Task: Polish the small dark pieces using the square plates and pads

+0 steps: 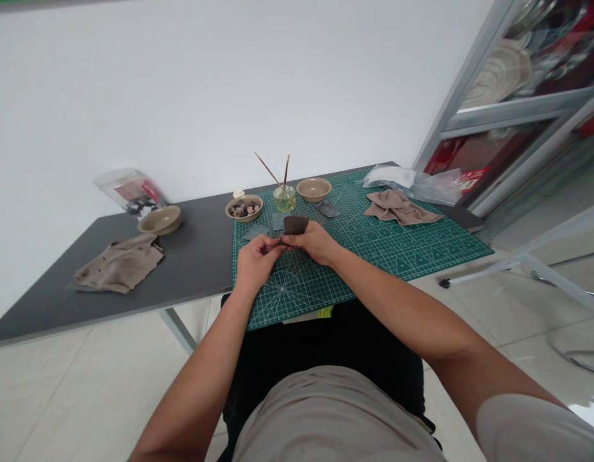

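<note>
My right hand (316, 244) is closed around a dark brown, flat-looking piece (296, 224), whose upper part sticks out above the fingers. I cannot tell its material. My left hand (255, 262) is pinched, its fingertips meeting the right thumb; whatever sits between them is too small to make out. Both hands are over the front left part of a green cutting mat (321, 289). Just beyond the hands lie a small grey-blue square (278, 222), a thin greyish sheet (256, 232) and a dark grey flat piece (328, 209).
Behind the hands stand a bowl of dark and pinkish lumps (244, 209), a glass jar (284, 199) with two thin sticks, and a bowl (313, 188). Cloths lie left (121, 262) and right (398, 208). Another bowl (160, 220) and a plastic bag (412, 181) rest near the wall.
</note>
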